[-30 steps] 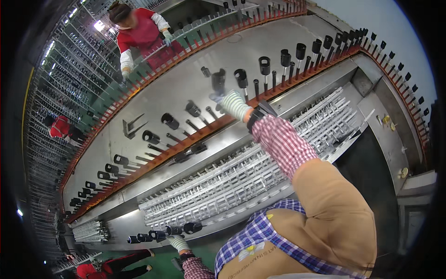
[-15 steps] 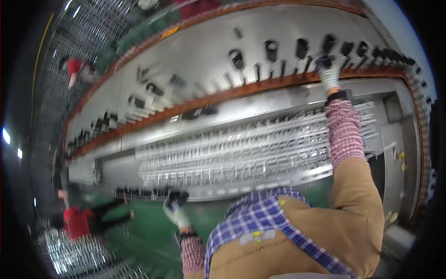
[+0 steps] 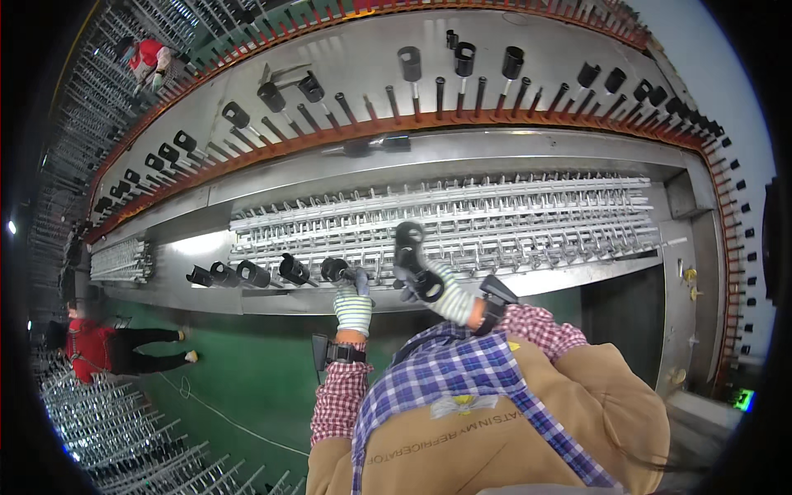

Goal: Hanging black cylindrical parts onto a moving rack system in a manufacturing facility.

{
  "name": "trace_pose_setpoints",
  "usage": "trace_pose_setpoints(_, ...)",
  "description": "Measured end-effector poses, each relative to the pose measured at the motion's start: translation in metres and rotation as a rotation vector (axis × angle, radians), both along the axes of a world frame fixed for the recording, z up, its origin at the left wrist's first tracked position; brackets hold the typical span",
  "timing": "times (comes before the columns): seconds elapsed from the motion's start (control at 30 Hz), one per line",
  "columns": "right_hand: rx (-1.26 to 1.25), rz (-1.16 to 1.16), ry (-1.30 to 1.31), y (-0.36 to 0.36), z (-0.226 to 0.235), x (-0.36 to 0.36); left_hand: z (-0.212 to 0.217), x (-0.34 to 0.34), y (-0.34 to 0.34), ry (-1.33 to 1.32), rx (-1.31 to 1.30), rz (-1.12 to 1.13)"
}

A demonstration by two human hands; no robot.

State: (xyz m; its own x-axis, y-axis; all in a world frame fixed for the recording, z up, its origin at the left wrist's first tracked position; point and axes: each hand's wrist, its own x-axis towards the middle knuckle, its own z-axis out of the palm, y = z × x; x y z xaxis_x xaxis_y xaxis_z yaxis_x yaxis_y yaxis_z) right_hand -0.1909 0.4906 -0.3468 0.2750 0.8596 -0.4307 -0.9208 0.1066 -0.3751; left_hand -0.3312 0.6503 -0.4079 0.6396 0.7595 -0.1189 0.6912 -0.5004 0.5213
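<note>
My right hand (image 3: 452, 299), in a white and grey striped glove, is in front of my chest, closed around a black hollow cylinder (image 3: 426, 284). A second black cylinder (image 3: 408, 237) sticks up beyond it, seemingly in the same grip. My left hand (image 3: 353, 307), gloved alike, has its fingertips closed at the side of another black cylinder (image 3: 332, 269), at the near edge of the metal trough. Left of that hand, several similar black cylinders (image 3: 253, 273) stand in a row along the edge. Their undersides are partly hidden.
Silvery metal racks (image 3: 462, 210) with many prongs lie stacked in the trough. Behind runs an orange conveyor rail (image 3: 396, 125) with upright pegs, some carrying black cylinders (image 3: 464, 59). A person in red (image 3: 91, 351) is at lower left, another person (image 3: 148, 58) at upper left.
My right hand has come back from the far rail to in front of my chest, with black cylinders in it. My left hand has moved up and right to the trough's edge. The view has shifted.
</note>
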Motion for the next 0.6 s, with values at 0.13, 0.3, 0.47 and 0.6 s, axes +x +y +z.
trace_pose_setpoints(0.13, -0.193, -0.017, -0.706, 0.013, 0.003, -0.037, 0.010, 0.001, 0.009, 0.329, -0.145, 0.000)
trace_pose_setpoints(0.3, -0.114, -0.136, -0.077, -0.006, 0.007, -0.032, 0.029, 0.002, 0.011, 0.154, 0.004, -0.069)
trace_pose_setpoints(0.47, -0.707, 0.164, -1.017, -0.031, 0.026, 0.003, -0.022, -0.003, 0.029, 0.142, -0.055, -0.076)
trace_pose_setpoints(0.6, -0.841, 0.192, -1.451, -0.026, -0.017, 0.013, -0.025, 0.008, 0.031, 0.046, -0.278, 0.051)
